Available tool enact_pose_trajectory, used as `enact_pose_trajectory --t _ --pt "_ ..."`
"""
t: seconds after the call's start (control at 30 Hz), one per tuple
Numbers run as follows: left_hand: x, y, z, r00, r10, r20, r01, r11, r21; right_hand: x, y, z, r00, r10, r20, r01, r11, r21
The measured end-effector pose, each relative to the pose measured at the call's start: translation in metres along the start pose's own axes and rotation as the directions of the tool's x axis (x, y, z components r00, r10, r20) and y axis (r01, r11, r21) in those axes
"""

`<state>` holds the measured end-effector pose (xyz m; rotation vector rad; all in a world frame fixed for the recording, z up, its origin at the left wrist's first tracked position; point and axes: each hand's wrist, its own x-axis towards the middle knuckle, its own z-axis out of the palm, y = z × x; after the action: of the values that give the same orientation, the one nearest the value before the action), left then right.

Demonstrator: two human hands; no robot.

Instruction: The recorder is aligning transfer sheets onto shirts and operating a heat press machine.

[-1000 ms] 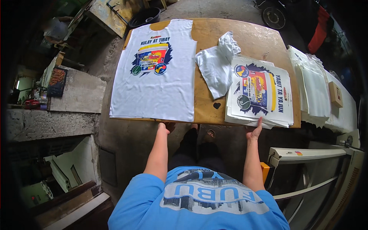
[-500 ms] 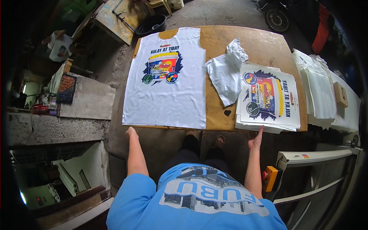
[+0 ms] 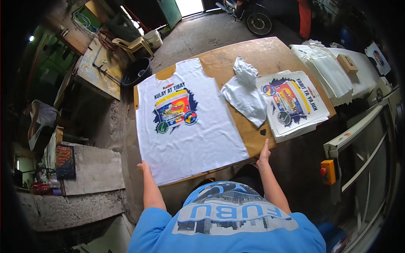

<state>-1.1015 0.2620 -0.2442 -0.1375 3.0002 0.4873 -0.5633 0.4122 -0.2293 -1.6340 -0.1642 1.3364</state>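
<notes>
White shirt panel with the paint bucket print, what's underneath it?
The brown wooden tabletop shows in the neckline cut-out and past the lower edge of the white shirt panel. The fabric covers the rest, so I can't tell whether more panels lie beneath.

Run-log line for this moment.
left hand: at white printed fabric panel's left edge | right hand: at brown wooden table's near edge | crumpled white cloth: on table
</notes>
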Motion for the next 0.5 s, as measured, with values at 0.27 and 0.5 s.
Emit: enact_pose_trajectory --t 0.27,0.5 --pt "0.071 0.001 -0.009 0.952 0.121 0.28 -0.06 0.974 -0.216 0.008 0.013 0.029 0.895 0.021 -0.446 0.128 0.945 0.302" --pt "0.042 0.099 0.011 0.867 0.351 0.354 -0.288 0.932 -0.219 0.03 0.03 0.036 0.65 -0.202 -0.733 -0.024 0.958 -0.286"
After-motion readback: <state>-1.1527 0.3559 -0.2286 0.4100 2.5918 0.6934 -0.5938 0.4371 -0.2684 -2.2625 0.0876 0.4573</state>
